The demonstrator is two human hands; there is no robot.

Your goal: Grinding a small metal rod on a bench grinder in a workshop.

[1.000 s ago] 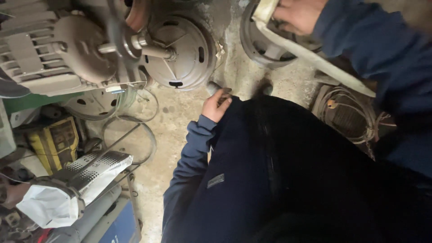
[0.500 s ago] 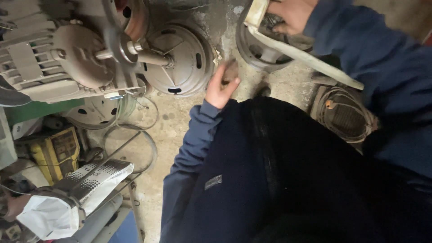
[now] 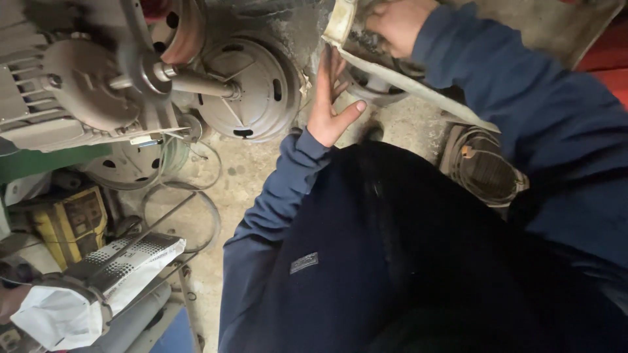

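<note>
Grey motor [image 3: 59, 91] at far left on the floor's [image 3: 248, 176] upper edge, shaft [image 3: 196, 84] pointing right toward a round end cover [image 3: 252, 88]. Yellow box [image 3: 65, 222] and white bag [image 3: 85, 294] below, near the lower left corner. Wire loops [image 3: 190, 209] lying on bare concrete between. Left hand [image 3: 330, 98] raised at centre, fingers spread open, palm against a metal ring [image 3: 369, 85], gripping nothing. Right hand [image 3: 396, 23] at the top edge, closed around the end of a pale strip [image 3: 418, 85] slanting down to the right. Coil [image 3: 487, 170] just beside the right sleeve.
</note>
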